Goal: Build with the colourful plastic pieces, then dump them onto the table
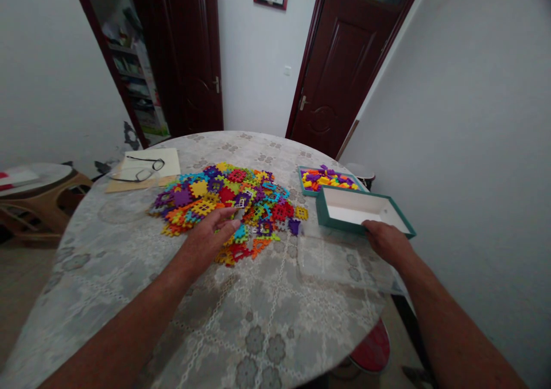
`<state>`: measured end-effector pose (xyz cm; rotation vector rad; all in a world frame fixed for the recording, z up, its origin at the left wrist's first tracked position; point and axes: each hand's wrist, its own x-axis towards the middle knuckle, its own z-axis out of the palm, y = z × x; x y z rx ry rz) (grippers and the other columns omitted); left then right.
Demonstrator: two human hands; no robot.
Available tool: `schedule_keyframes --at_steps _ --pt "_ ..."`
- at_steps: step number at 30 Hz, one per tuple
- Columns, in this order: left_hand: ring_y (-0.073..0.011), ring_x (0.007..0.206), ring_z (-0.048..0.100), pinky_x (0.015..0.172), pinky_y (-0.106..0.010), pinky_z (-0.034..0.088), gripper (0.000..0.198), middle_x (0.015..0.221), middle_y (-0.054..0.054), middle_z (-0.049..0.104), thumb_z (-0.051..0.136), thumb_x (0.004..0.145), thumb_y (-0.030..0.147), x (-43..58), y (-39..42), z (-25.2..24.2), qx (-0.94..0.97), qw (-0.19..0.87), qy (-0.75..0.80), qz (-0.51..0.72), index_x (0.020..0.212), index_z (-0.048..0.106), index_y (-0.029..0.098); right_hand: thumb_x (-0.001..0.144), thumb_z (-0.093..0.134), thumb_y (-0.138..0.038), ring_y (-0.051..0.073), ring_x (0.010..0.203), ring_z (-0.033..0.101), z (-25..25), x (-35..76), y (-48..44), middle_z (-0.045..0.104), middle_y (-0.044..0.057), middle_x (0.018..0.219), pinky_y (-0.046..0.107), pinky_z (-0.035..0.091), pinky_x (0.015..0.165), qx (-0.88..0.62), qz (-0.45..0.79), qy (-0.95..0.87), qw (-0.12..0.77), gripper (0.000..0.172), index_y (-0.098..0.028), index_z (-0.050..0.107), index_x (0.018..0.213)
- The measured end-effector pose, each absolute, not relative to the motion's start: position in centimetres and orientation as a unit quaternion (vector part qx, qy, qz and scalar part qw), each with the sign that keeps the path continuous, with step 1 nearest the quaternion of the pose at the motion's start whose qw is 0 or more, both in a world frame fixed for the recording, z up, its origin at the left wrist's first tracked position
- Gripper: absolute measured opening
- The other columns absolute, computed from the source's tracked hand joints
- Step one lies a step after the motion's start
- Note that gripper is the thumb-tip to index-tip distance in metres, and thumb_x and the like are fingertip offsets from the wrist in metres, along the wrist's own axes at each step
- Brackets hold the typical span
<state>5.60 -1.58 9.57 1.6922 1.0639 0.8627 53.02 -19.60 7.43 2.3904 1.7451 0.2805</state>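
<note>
A heap of colourful plastic interlocking pieces (pixel 228 194) lies on the round table (pixel 258 297). My left hand (pixel 213 231) is over the near side of the heap, thumb and fingers apart, with nothing clearly held. My right hand (pixel 387 240) grips the near wall of an empty green box (pixel 344 224) with a white inside, its fingers closed on the rim. Just behind that box, a shallower green tray (pixel 306 188) holds small purple, yellow and orange pieces (pixel 329 178).
Glasses (pixel 144 174) rest on papers (pixel 170 162) at the table's back left. A clear plastic sheet or lid (pixel 327 260) lies before the green box. Beyond the right table edge is a red stool (pixel 372 349); a wooden chair (pixel 55 202) stands left.
</note>
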Motion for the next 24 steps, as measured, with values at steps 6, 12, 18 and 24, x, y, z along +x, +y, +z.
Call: schedule_keyframes --at_steps 6,12,18,24 --pt "-0.0345 0.123 0.07 0.102 -0.048 0.06 0.066 0.136 -0.013 0.073 0.07 0.087 0.069 5.5 -1.5 9.4 0.688 0.464 0.433 0.352 0.132 0.071 0.021 0.103 0.049 -0.019 0.027 0.105 0.074 6.9 53.6 -19.4 0.077 0.015 0.119 0.034 0.049 0.087 0.797 0.065 0.596 0.069 0.029 -0.017 0.067 0.125" --pt "-0.0348 0.122 0.071 0.102 -0.049 0.06 0.065 0.135 -0.013 0.073 0.07 0.087 0.07 5.6 -1.6 9.4 0.689 0.466 0.431 0.35 0.131 0.071 0.022 0.099 0.05 -0.013 0.026 0.107 0.072 6.2 54.2 -19.2 0.077 0.016 0.119 0.033 0.049 0.093 0.78 0.067 0.621 0.033 0.031 -0.015 0.067 0.124" --pt "-0.0351 0.122 0.071 0.099 -0.046 0.061 0.068 0.131 -0.012 0.076 0.071 0.083 0.073 5.8 -1.8 9.6 0.683 0.471 0.434 0.352 0.129 0.072 0.021 0.095 0.048 -0.013 0.025 0.099 0.07 6.3 53.2 -18.5 0.076 0.015 0.109 0.033 0.048 0.09 0.757 0.053 0.651 0.004 0.03 -0.013 0.069 0.117" --pt "-0.0351 0.122 0.071 0.102 -0.047 0.059 0.067 0.131 -0.012 0.076 0.071 0.084 0.071 5.8 -1.9 9.8 0.685 0.471 0.438 0.343 0.129 0.071 0.021 0.104 0.047 -0.034 0.028 0.103 0.069 5.8 52.1 -17.9 0.075 0.017 0.111 0.038 0.049 0.097 0.719 0.067 0.691 -0.049 0.032 -0.014 0.069 0.118"
